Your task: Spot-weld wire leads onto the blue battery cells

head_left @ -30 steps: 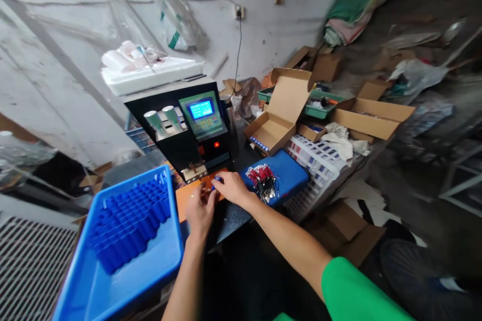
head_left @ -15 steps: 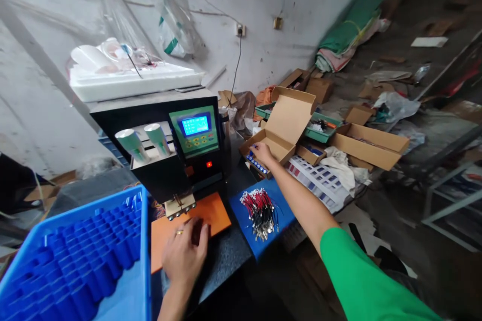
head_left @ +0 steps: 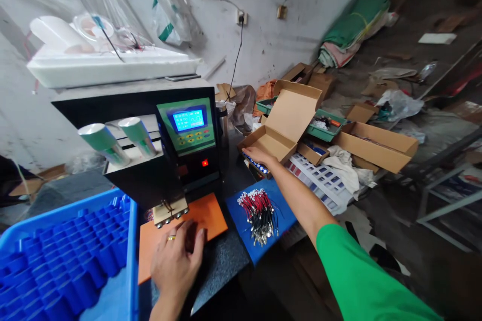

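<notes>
My left hand point(head_left: 178, 256), with a ring on one finger, rests on the orange board point(head_left: 213, 215) with its thumb apart from the curved fingers. It appears to hold nothing. Just above it is the spot-welding head point(head_left: 171, 213) of a black machine point(head_left: 143, 185). Further off, my right hand point(head_left: 259, 155) reaches into an open cardboard box point(head_left: 276, 144). Its fingers lie stretched over a row of small blue-and-white round pieces point(head_left: 258, 164), partly covering them. Between the arms, a bundle of red and black wires point(head_left: 259, 215) lies on a blue mat point(head_left: 237, 230).
A blue crate point(head_left: 132, 266) of blue cylinders point(head_left: 68, 261) stands at the left. On the machine sit a lit display point(head_left: 188, 119) and a white foam slab point(head_left: 113, 70). Behind the box are green trays point(head_left: 324, 133), a long carton point(head_left: 376, 148) and a white plastic basket point(head_left: 312, 180).
My right hand has gone from a raised pinch to lying flatter over the row in the box. My left hand stays on the orange board. The view has shifted slightly.
</notes>
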